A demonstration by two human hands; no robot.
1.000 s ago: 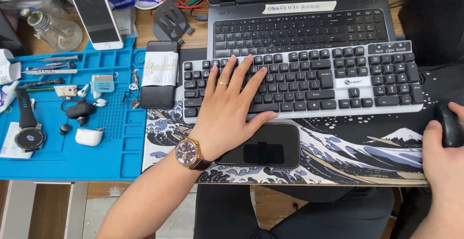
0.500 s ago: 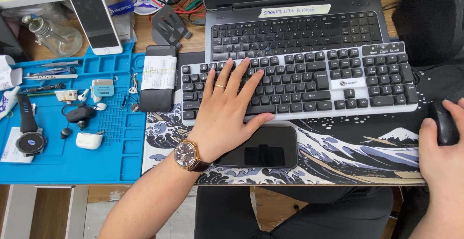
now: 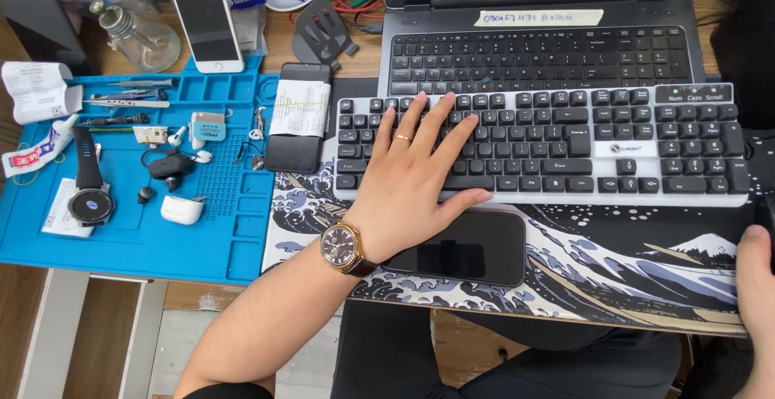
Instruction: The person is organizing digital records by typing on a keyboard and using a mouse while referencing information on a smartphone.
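Note:
My left hand (image 3: 408, 185) lies flat on the left half of a white keyboard with black keys (image 3: 565, 144), fingers spread over the keys and holding nothing. It wears a ring and a gold wristwatch with a dark dial (image 3: 343, 245). A black phone (image 3: 460, 247) lies face up just under the palm, on a desk mat printed with waves (image 3: 613, 262). My right hand (image 3: 755, 282) shows only partly at the right edge, curled on a dark mouse (image 3: 768, 221) that is mostly cut off.
An open laptop (image 3: 537, 56) stands behind the keyboard. To the left a blue repair mat (image 3: 121, 237) holds a smartwatch (image 3: 89, 201), earbuds, a white case and small tools. A white phone (image 3: 202, 15), a glass bottle (image 3: 141, 39) and a dark phone with a paper slip (image 3: 297, 128) lie nearby.
The view has swung left, so the right hand and mouse slid almost out of frame. My left hand stays on the same keys.

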